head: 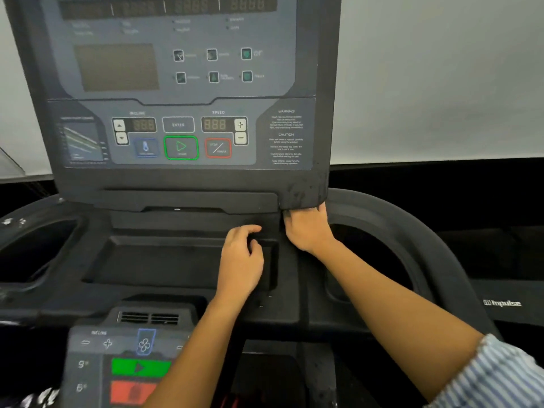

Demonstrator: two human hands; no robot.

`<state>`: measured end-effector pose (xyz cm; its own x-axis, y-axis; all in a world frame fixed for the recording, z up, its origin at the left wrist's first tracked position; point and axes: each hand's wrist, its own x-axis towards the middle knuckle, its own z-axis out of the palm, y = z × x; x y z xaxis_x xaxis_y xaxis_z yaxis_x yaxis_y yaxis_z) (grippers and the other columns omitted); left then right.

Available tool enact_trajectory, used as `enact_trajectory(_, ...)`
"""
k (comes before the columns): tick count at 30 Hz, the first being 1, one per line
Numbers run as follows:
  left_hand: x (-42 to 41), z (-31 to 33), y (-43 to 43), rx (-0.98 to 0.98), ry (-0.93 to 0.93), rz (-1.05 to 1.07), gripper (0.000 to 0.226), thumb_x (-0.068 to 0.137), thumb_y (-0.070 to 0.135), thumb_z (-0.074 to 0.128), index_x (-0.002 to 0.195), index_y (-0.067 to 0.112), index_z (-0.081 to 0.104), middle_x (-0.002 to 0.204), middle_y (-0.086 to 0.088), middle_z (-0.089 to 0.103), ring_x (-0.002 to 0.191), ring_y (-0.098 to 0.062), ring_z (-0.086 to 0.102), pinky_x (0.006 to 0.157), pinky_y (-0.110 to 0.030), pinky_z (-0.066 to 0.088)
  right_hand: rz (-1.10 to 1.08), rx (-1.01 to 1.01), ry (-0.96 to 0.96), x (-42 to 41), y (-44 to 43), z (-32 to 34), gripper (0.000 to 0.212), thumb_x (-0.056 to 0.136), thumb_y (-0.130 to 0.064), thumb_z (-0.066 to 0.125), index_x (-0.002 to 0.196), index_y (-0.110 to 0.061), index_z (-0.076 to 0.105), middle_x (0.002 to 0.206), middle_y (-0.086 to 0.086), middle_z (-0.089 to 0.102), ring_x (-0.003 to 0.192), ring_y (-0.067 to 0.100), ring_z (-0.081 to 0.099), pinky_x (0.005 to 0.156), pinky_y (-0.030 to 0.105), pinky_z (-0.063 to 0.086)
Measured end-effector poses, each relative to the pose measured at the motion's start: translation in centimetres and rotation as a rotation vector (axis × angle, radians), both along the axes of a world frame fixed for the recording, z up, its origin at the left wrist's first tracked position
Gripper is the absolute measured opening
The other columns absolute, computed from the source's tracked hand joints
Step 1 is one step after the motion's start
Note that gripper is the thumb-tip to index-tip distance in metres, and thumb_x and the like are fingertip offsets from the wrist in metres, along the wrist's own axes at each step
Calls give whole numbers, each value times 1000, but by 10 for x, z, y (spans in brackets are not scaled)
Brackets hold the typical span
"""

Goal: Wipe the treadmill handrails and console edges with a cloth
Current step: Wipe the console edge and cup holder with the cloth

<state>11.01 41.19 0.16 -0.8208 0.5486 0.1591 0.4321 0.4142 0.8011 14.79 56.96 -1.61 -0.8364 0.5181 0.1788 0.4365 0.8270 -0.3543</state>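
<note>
The treadmill console (182,178) stands upright ahead, dark with a lit button panel. My right hand (307,228) is at its lower right corner, with the fingers curled up under the bottom edge. My left hand (241,260) hovers over the right end of the shallow tray (153,260) below the console. Its fingers and thumb are curled round a black cloth (266,269) that hangs under the palm and is hard to tell from the black plastic. The curved right handrail (412,228) sweeps round beside my right forearm.
Cup holders sit left (32,248) and right (374,254) of the tray. A lower control pad (123,363) with green and red buttons is near my left forearm. A pale wall (441,83) is behind the console.
</note>
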Motion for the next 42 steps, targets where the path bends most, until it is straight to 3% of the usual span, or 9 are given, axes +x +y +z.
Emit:
enact_trajectory(2,-3,0,-2,-31,34,-12,28,92,5,45,115,15,59,115,4,48,99,-5,45,83,-7,28,63,-55,-11,2,-2,2,64,88,-38,17,120,0,56,120,21,59,113,39,51,103,43,32)
enact_trajectory(4,-5,-1,-3,-43,39,-1,28,92,5,46,115,15,59,118,2,50,102,-8,47,87,-11,30,84,-6,-73,11,-8,3,59,93,-36,20,125,1,52,126,22,55,118,37,48,103,41,34)
enact_trajectory(11,-1,-2,0,-21,84,-48,26,91,5,47,111,16,61,118,4,51,89,3,46,76,2,32,-15,101,-301,46,-53,2,80,84,-48,-10,149,-8,16,153,20,24,140,32,26,115,50,6)
enact_trajectory(16,1,-3,-6,-2,63,-51,26,90,4,47,106,17,63,116,4,52,96,-2,47,76,0,33,-86,-35,-356,22,-28,6,59,100,-43,15,150,-13,6,156,18,10,144,33,9,115,50,-4)
enact_trajectory(23,4,-3,-4,27,62,-56,26,91,4,47,104,18,64,116,5,51,102,-1,45,83,-7,34,-40,49,-293,50,-59,3,68,94,-48,1,150,-9,9,153,22,20,141,35,20,116,46,2)
enact_trajectory(29,5,-3,-4,26,68,-74,26,90,3,47,103,17,64,112,8,50,92,3,47,77,6,31,-68,134,-224,79,-87,-8,62,92,-41,23,129,-3,55,121,22,61,112,35,60,102,54,36)
enact_trajectory(33,5,-4,-3,-2,75,-86,25,90,4,48,104,17,64,112,8,50,91,3,45,76,6,30,-42,65,-238,66,-71,0,68,94,-45,3,147,-7,21,150,20,29,139,34,28,115,50,7)
enact_trajectory(35,4,-4,-4,-8,69,-89,25,90,4,48,104,18,64,112,8,49,88,5,46,75,5,31,-38,25,-242,60,-65,3,58,100,-41,13,149,-9,10,155,18,18,143,32,17,116,45,2)
enact_trajectory(42,4,-3,-5,33,42,-76,26,91,4,47,104,19,64,111,10,49,98,1,45,79,2,33,65,10,-112,99,-98,-8,63,94,-41,8,146,-9,26,152,18,26,141,33,24,115,40,10)
